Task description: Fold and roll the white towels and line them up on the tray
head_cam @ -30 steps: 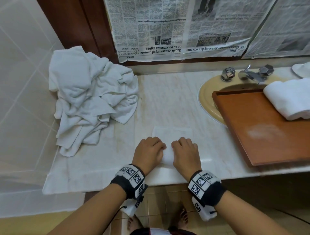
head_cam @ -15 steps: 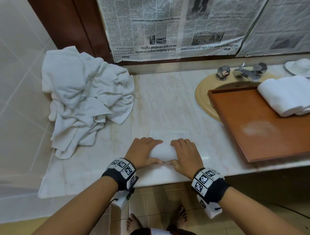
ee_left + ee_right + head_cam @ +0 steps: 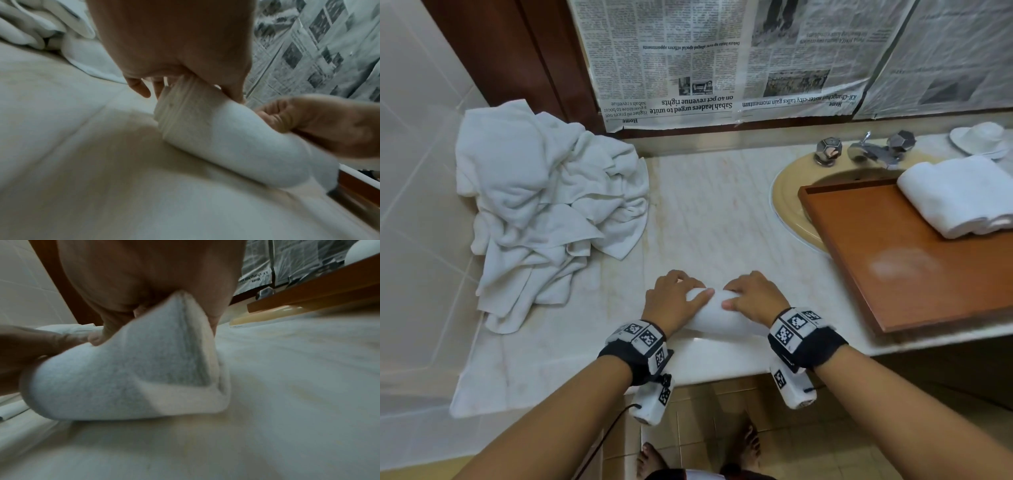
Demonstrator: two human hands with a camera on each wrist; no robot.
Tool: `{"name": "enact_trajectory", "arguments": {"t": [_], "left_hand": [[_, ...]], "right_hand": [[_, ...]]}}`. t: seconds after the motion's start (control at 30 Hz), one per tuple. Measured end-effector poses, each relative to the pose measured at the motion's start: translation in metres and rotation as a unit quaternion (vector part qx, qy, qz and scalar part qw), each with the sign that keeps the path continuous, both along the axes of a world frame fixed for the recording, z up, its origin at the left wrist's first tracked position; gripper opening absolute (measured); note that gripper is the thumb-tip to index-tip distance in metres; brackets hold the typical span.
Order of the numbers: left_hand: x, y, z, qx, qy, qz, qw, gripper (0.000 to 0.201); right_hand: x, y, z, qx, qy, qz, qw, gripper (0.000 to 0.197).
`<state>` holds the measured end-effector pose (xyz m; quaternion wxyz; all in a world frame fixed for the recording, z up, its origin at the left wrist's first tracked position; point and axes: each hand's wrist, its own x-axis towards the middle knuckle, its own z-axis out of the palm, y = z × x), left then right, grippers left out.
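Observation:
A small white towel roll (image 3: 717,317) lies near the front edge of the marble counter (image 3: 715,219). My left hand (image 3: 674,299) grips its left end, fingers curled over the far side and thumb on top; the roll's left end (image 3: 179,104) shows layered edges. My right hand (image 3: 751,296) grips the right end (image 3: 156,369), thumb toward the middle. The brown wooden tray (image 3: 900,260) rests over the sink at right, with rolled white towels (image 3: 959,193) at its far right corner. A heap of loose white towels (image 3: 544,205) is piled at the left.
A yellow sink basin (image 3: 791,202) with a chrome tap (image 3: 866,150) sits under the tray. A white dish (image 3: 979,138) stands at the far right. Newspaper (image 3: 722,58) covers the back wall. A tiled wall (image 3: 417,171) borders the counter's left.
The flat part of the folded towel beyond my hands has been rolled up; now only a full roll sits under both hands, which grip it from above.

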<state>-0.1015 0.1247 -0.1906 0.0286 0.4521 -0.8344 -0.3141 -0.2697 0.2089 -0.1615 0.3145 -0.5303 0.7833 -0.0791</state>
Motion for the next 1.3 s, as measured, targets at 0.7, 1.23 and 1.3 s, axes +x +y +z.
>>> {"name": "enact_trajectory", "arguments": {"t": [0.7,1.23,1.3], "left_hand": [[-0.043,-0.043,0.006,0.078,-0.045,0.031,0.995,0.036],[-0.019,-0.036,-0.010,0.101,0.072,-0.033,0.992,0.039],[-0.012,-0.033,-0.010,0.102,0.090,-0.037,0.990,0.039]], "right_hand": [[0.000,-0.032,0.002,0.113,0.061,0.067,0.989,0.092],[0.067,0.002,-0.002,0.117,0.163,-0.118,0.973,0.074],[0.076,0.006,-0.002,0.088,0.166,-0.134,0.973,0.067]]}}
